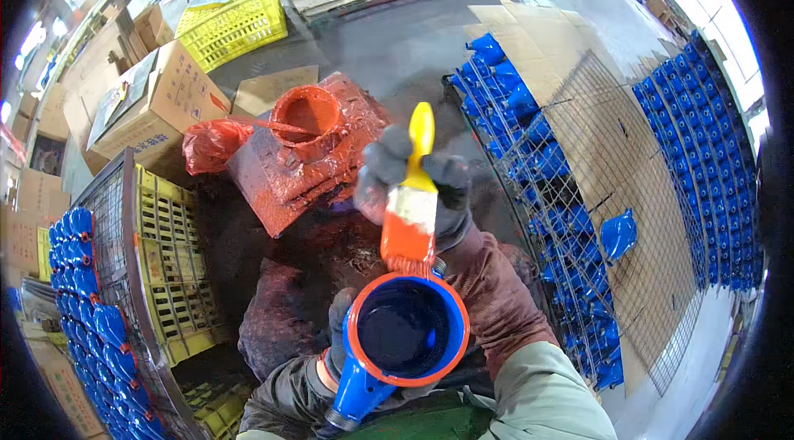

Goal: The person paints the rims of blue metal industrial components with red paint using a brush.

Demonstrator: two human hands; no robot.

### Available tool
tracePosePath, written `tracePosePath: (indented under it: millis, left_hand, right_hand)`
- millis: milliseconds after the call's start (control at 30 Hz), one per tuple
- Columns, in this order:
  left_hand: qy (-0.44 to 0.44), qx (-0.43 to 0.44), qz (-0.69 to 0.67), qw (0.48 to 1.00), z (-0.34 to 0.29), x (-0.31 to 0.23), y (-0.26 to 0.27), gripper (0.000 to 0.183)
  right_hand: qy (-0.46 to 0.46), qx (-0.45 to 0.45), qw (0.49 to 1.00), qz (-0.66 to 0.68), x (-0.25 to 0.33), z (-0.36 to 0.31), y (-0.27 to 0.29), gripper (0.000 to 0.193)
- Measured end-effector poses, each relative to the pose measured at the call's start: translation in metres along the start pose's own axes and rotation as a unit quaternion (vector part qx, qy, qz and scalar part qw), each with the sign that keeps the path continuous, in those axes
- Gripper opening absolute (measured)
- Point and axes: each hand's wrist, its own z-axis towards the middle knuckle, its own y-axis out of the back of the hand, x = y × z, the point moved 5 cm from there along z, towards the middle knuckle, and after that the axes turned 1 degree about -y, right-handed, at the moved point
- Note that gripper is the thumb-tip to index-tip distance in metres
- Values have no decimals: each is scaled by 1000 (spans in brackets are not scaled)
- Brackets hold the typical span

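In my right hand, dark-gloved and closed, is a paintbrush with a yellow handle pointing up. Its bristles are coated in orange-red paint and come down at the far edge of a blue water meter body; I cannot tell whether they touch it. Round, with its opening facing up, the body has an orange-red painted rim and a threaded pipe end toward me. My left hand, also gloved, grips it from the left side, its fingers partly hidden underneath. Beyond my hands stands a paint-crusted pot with a stick across its mouth.
The pot rests on a paint-covered slab, beside a red plastic bag. Wire racks of blue meter bodies stand right, with cardboard and mesh alongside. At left are a cardboard box, yellow crates and more blue bodies.
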Motion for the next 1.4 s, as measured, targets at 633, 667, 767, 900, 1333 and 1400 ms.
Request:
tracePosePath:
  millis: [633, 667, 767, 900, 1333, 1400]
  left_hand:
    - [-436, -2, 244, 866, -9, -148, -120, 85]
    - [-451, -32, 253, 855, -15, -151, -114, 83]
    - [-490, -38, 173, 854, -34, -160, -100, 79]
    - [-484, 22, 219, 847, -53, -170, -105, 75]
    - [-542, 53, 251, 800, -75, -180, -109, 66]
    - [-570, 0, 276, 773, -76, -177, -107, 65]
  right_hand:
    - [187, -338, 769, -510, 58, -5, 35, 21]
    - [155, -349, 752, -538, 51, 8, 51, 19]
    - [79, -287, 625, -722, 33, 46, 88, 22]
    - [42, -205, 439, -874, 15, 93, 126, 32]
    - [72, -429, 624, -649, 72, 41, 151, 29]
    - [69, -416, 621, -661, 71, 29, 139, 34]
